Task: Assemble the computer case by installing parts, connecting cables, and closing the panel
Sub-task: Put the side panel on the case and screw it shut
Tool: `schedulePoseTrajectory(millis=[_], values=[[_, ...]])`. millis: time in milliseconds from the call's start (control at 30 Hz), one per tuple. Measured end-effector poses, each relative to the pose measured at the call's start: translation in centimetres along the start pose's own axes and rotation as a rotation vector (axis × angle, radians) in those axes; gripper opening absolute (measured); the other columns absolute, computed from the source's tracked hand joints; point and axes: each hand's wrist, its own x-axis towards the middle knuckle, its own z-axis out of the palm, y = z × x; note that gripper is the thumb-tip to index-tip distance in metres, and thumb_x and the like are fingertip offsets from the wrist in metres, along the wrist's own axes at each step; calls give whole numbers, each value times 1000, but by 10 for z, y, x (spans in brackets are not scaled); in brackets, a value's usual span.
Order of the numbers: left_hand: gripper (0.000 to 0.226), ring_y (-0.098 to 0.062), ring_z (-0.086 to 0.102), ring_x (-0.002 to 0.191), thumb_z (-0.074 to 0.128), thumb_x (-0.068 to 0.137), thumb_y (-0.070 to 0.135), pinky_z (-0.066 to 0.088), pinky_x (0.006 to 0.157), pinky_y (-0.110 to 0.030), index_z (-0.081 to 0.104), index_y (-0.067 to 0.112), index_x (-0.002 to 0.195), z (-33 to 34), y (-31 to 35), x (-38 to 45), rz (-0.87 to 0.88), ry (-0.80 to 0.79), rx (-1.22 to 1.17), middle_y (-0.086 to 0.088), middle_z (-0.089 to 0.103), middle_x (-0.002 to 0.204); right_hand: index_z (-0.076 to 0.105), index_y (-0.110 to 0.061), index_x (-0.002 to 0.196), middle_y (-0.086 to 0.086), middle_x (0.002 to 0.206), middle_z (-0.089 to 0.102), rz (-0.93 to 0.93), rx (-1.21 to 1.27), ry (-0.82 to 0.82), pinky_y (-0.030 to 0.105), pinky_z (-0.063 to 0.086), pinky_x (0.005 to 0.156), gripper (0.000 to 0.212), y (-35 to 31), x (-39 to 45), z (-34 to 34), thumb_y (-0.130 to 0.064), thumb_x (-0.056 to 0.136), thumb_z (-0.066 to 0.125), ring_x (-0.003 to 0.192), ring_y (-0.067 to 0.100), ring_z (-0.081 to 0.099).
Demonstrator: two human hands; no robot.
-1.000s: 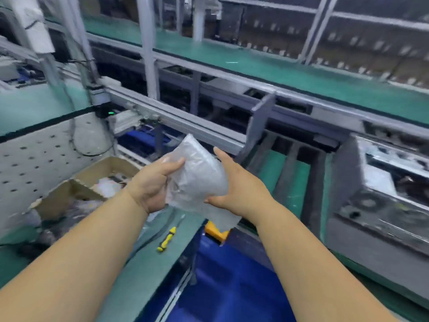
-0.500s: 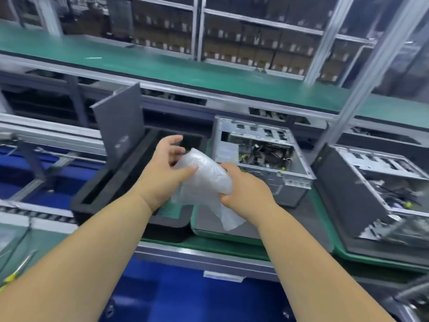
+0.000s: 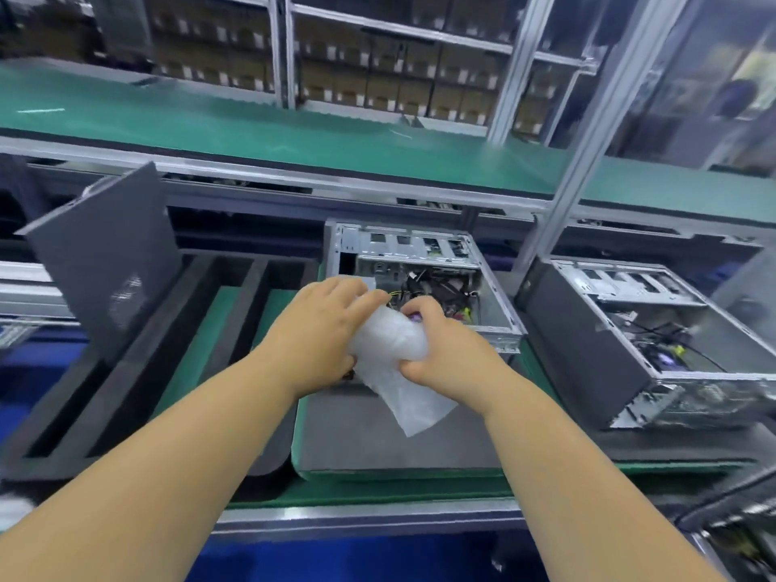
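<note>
1. Your left hand (image 3: 325, 329) and right hand (image 3: 441, 346) both grip a clear plastic bag (image 3: 392, 350), fingers curled round it; its loose end hangs below your right hand.
2. What the bag holds is too blurred to tell.
3. The bag sits in front of the open computer case (image 3: 420, 279), above its near edge.
4. A second open case (image 3: 655, 329) stands to the right; a grey side panel (image 3: 105, 254) leans upright at left.

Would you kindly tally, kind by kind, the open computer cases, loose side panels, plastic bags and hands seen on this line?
Open computer cases: 2, centre and right
Loose side panels: 1, leaning at left
Plastic bags: 1, gripped by both hands
Hands: 2, left hand, right hand
Total: 6
</note>
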Motion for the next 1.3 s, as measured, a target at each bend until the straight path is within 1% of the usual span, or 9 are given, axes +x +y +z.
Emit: schedulePoseTrajectory(millis=[100, 267, 433, 567, 733, 867, 967, 1067, 1300], values=[[63, -23, 54, 100, 70, 66, 19, 43, 84, -34, 52, 26, 126, 7, -18, 29, 3, 2, -55, 5, 56, 113, 26, -45, 130, -18, 112, 55, 48, 45, 19, 32, 50, 74, 74, 6, 20, -5, -47, 74, 74, 92, 8, 59], [39, -21, 57, 91, 68, 70, 18, 48, 76, -36, 58, 29, 106, 21, -58, 78, -95, 44, -218, 9, 58, 98, 36, -34, 145, -13, 138, 50, 46, 60, 207, 40, 42, 107, 87, 2, 58, -23, -59, 73, 78, 125, 11, 49], [22, -18, 52, 77, 61, 75, 19, 39, 58, -32, 53, 34, 89, 33, -93, 126, -182, 121, -384, 13, 53, 87, 30, -33, 152, -11, 151, 38, 23, -30, 297, 34, 33, 114, 87, 0, 88, -40, -56, 79, 73, 138, 10, 36], [37, -16, 51, 84, 67, 71, 17, 42, 66, -31, 58, 33, 103, 42, -104, 157, -164, 116, -410, 11, 57, 98, 27, -39, 150, -15, 148, 39, 66, -42, 321, 25, 36, 101, 81, 8, 106, -38, -39, 83, 73, 133, 8, 40], [56, -23, 49, 105, 71, 72, 19, 35, 88, -34, 54, 28, 124, 61, -105, 177, -86, 70, -322, 3, 54, 117, 28, -42, 143, -13, 143, 42, 106, -107, 334, 37, 49, 89, 69, 32, 126, -27, -26, 88, 67, 125, 14, 47], [83, -23, 17, 141, 72, 79, 37, 12, 117, -40, 28, 33, 150, 88, -104, 179, 32, -93, -323, 2, 27, 152, 36, -39, 140, -7, 136, 46, 143, -130, 314, 41, 51, 81, 59, 62, 149, -15, -24, 90, 65, 116, 21, 52], [87, -23, -5, 148, 59, 86, 58, -5, 121, -46, 13, 34, 155, 110, -98, 182, 53, -223, -221, 7, 2, 163, 38, -38, 142, -4, 137, 46, 165, -128, 241, 42, 51, 83, 59, 86, 166, -1, -25, 91, 65, 117, 23, 52], [76, -24, -2, 146, 46, 94, 57, 6, 121, -46, 13, 28, 156, 128, -91, 187, -15, -346, -230, 4, 1, 162, 33, -37, 147, -1, 139, 42, 159, -180, 135, 41, 48, 91, 65, 104, 179, 13, -30, 92, 66, 120, 26, 49], [59, -24, 43, 131, 44, 98, 48, 39, 104, -38, 29, 27, 152, 148, -86, 193, -142, -564, -236, 1, 36, 148, 23, -34, 150, 4, 145, 23, 9, -127, -226, 43, 31, 109, 67, 121, 203, 36, -44, 95, 60, 136, 25, 25]])
